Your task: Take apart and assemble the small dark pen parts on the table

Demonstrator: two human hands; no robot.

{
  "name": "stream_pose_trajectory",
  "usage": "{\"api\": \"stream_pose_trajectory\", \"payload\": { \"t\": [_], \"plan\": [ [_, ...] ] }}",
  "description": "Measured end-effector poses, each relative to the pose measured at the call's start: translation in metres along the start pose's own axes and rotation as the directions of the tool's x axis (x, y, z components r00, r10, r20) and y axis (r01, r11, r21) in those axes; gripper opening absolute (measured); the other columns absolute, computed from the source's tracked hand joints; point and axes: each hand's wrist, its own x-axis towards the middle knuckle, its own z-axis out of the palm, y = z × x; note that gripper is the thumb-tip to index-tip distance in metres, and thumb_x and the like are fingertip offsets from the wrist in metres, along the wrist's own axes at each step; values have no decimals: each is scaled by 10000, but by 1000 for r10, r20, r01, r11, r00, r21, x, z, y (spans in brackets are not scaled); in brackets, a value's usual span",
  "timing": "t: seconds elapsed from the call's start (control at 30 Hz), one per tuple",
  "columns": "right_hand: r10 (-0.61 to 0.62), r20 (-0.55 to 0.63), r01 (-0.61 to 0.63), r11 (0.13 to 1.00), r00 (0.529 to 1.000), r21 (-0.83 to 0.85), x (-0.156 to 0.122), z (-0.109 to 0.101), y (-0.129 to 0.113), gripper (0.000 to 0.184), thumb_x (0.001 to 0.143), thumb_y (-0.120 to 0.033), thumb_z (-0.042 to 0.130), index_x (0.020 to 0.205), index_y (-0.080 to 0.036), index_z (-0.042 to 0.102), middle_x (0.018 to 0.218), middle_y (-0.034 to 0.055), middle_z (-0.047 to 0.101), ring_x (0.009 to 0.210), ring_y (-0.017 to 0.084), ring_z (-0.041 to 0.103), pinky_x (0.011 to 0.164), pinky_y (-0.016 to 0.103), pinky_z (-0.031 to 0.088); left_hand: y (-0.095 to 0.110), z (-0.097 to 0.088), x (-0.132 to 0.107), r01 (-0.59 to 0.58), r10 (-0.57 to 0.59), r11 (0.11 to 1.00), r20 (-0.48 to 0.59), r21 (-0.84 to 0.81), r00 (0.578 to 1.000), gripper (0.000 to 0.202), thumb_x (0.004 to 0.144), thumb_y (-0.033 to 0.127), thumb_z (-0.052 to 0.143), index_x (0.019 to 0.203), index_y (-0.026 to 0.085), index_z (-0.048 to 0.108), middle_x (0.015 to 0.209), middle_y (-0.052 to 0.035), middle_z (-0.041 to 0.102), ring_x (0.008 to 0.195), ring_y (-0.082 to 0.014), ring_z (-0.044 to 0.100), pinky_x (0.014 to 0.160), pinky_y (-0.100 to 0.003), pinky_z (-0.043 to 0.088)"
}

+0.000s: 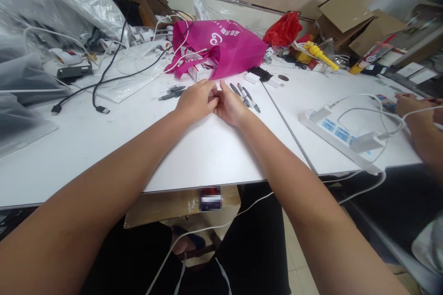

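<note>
My left hand [197, 100] and my right hand [231, 104] meet at the middle of the white table [207, 156], their curled fingers touching. The left fingers bend inward, and the right thumb points up and away from me. Anything between them is hidden. Just left of the left hand lie several dark pens [171, 94]. Close beside the right hand is another group of pens [245, 97], grey and white. Behind both hands, a small white box [200, 73] pokes out of a magenta bag [231, 46].
Black cables [100, 84] and plastic wrapping [20, 97] occupy the left side. At right a white power strip [341, 136] with plugged-in chargers lies near another person's hands [415, 113]. A red bag [284, 30] and an open carton [346, 18] stand behind.
</note>
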Motion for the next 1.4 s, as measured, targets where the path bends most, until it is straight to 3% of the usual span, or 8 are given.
{"api": "stream_pose_trajectory", "payload": {
  "t": [0.2,0.33,0.53,0.67,0.83,1.07,1.27,1.4],
  "plan": [
    [3,-14,-3,999,1000,34,-4,3,0,634,1117,-771,340,926,-226,600,728,23,589,731,169,658,666,275,577,2,-4,0,-5,-2,996,76,89,997,200,964,241,644,1040,188,821,1106,-132,764,1079,-332,707,940,-438,521],
    [-17,-36,17,1000,999,-10,-6,2,-2,632,1072,-826,409,1048,-229,615,747,11,615,735,170,678,645,264,576,-1,-10,2,-1,-10,992,92,124,996,223,980,254,641,1087,189,826,1160,-131,776,1104,-334,714,966,-437,525],
    [-113,-268,90,991,957,-97,0,-9,-6,633,1031,-804,551,1298,-230,575,803,22,692,731,180,684,621,270,595,-37,-29,9,134,-154,953,55,273,987,260,1005,285,645,1145,185,840,1225,-151,781,1209,-367,700,1050,-468,520],
    [-96,-306,59,990,947,-127,2,-9,-7,612,1055,-778,525,1304,-221,576,776,19,679,700,177,673,604,267,581,-57,-32,11,201,-233,927,68,315,970,262,1015,316,658,1141,196,854,1228,-166,773,1269,-386,676,1090,-496,509],
    [-99,-310,54,987,946,-150,3,-8,-5,582,1054,-792,511,1217,-236,566,746,1,659,654,160,642,597,255,563,-65,-29,11,223,-256,931,83,288,963,213,1000,322,688,1113,236,847,1261,-128,768,1301,-362,650,1091,-472,508],
    [-108,-273,66,985,956,-157,7,-13,-2,539,1034,-785,564,1144,-258,544,698,-24,616,634,157,619,567,251,538,-61,-31,8,197,-190,958,-52,210,980,389,1113,446,478,1205,225,784,1322,-135,716,1263,-342,648,1100,-490,506],
    [-134,-272,82,977,953,-195,5,-11,-3,540,1018,-796,580,1095,-264,528,706,-27,617,621,146,611,564,241,524,-37,-13,0,28,-68,966,149,256,986,471,1097,293,356,1301,110,739,1400,-284,634,1405,-467,543,1157,-613,453],
    [-152,-293,92,973,944,-210,5,-8,0,516,1030,-778,571,1036,-264,521,737,-15,623,647,148,610,588,246,532,-31,-5,-2,11,-95,942,235,335,967,447,992,171,463,1354,143,724,1457,-270,597,1443,-466,493,1162,-620,429]
  ]
}}
